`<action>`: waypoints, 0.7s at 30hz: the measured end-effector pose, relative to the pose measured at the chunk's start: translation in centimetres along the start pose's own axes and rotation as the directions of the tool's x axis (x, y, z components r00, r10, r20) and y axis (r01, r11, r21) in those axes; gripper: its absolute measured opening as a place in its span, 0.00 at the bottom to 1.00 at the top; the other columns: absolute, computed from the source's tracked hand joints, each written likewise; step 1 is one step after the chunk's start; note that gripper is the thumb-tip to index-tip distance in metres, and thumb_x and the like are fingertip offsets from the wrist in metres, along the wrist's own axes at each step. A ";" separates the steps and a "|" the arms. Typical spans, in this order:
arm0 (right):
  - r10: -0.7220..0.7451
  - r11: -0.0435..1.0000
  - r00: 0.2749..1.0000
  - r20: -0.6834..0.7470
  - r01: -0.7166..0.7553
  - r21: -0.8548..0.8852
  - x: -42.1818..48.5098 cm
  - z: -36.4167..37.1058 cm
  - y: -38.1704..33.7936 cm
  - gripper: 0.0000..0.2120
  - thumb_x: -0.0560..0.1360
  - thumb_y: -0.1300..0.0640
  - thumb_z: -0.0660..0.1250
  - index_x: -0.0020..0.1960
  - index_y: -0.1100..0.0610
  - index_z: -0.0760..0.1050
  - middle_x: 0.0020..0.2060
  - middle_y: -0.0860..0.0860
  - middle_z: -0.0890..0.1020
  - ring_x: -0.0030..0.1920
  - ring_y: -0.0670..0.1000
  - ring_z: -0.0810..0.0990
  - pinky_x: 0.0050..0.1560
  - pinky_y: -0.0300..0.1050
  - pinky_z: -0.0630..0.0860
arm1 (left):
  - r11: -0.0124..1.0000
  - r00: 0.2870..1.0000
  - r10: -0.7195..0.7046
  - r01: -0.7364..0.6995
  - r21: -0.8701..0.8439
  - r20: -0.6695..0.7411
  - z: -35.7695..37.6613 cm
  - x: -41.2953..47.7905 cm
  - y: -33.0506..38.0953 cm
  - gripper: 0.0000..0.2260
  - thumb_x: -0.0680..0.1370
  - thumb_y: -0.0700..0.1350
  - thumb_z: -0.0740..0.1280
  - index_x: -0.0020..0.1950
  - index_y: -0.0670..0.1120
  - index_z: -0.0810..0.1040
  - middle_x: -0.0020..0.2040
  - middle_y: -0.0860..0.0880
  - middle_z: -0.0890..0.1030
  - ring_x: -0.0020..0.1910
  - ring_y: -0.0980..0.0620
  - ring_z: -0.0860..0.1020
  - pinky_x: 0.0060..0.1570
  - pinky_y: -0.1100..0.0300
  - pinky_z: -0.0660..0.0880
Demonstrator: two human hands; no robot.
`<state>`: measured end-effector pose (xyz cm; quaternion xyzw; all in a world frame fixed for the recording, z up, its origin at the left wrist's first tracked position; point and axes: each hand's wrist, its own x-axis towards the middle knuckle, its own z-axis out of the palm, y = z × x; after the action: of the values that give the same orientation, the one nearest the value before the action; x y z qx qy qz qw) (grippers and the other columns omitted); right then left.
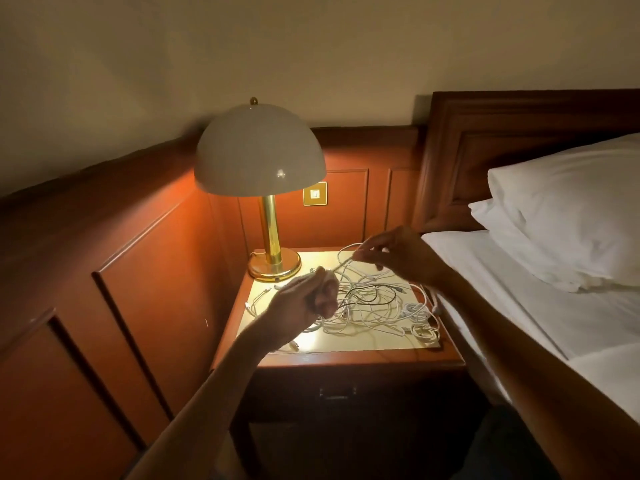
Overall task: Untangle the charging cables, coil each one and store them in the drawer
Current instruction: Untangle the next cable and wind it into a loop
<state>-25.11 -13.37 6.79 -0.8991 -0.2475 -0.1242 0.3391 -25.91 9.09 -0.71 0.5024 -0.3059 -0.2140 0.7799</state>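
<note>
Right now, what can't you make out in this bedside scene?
Number of cables: head view, thin strands overlap in one tangle.
Plugs: head view, too small and dim to tell the type.
Which strand the left hand grips: head view, motion blur.
Drawer contents: head view, its shut front, in shadow, hides them.

One view only, worn on the head, wide-angle. It faces forward and steeply down onto the nightstand [346, 356] at close range, with the cables [367, 306] on its top near frame centre. Both forearms enter from the near edge. The lamp [259, 150] stands far left on the top. The bed [519, 323] runs down the right, and wall panelling [104, 271] fills the left.
</note>
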 end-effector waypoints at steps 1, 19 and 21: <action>0.025 0.997 0.999 -0.036 -0.023 0.074 -0.4 1.5 0.3 0.05 0.76 0.48 0.68 0.48 0.45 0.82 0.29 0.35 0.80 0.29 0.41 0.78 0.40 0.37 0.77 | 0.989 0.999 0.046 -0.043 -0.143 0.015 0.5 0.1 0.3 0.14 0.80 0.50 0.65 0.43 0.40 0.73 0.34 0.50 0.72 0.34 0.53 0.70 0.36 0.62 0.70; -0.012 0.885 0.988 0.153 0.082 -0.459 -3.6 5.6 -2.2 0.08 0.79 0.53 0.69 0.55 0.54 0.84 0.45 0.51 0.85 0.44 0.51 0.85 0.50 0.46 0.81 | 0.089 0.926 0.373 0.022 0.996 -0.054 0.4 1.8 -2.5 0.04 0.80 0.35 0.65 0.46 0.39 0.77 0.38 0.48 0.80 0.35 0.51 0.80 0.31 0.64 0.74; -0.021 0.888 0.975 0.223 0.121 -0.445 -3.1 3.2 -2.6 0.08 0.78 0.54 0.70 0.54 0.54 0.84 0.41 0.46 0.84 0.39 0.46 0.82 0.46 0.37 0.76 | 0.190 0.965 0.211 0.117 0.975 -0.157 1.6 1.3 -1.6 0.11 0.84 0.42 0.59 0.45 0.42 0.76 0.34 0.51 0.78 0.32 0.56 0.76 0.32 0.65 0.71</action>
<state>-28.91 -10.63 4.60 -0.9517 -0.2790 -0.0947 0.0860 -26.10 6.53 -1.29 0.8959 -0.2837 0.1204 0.3199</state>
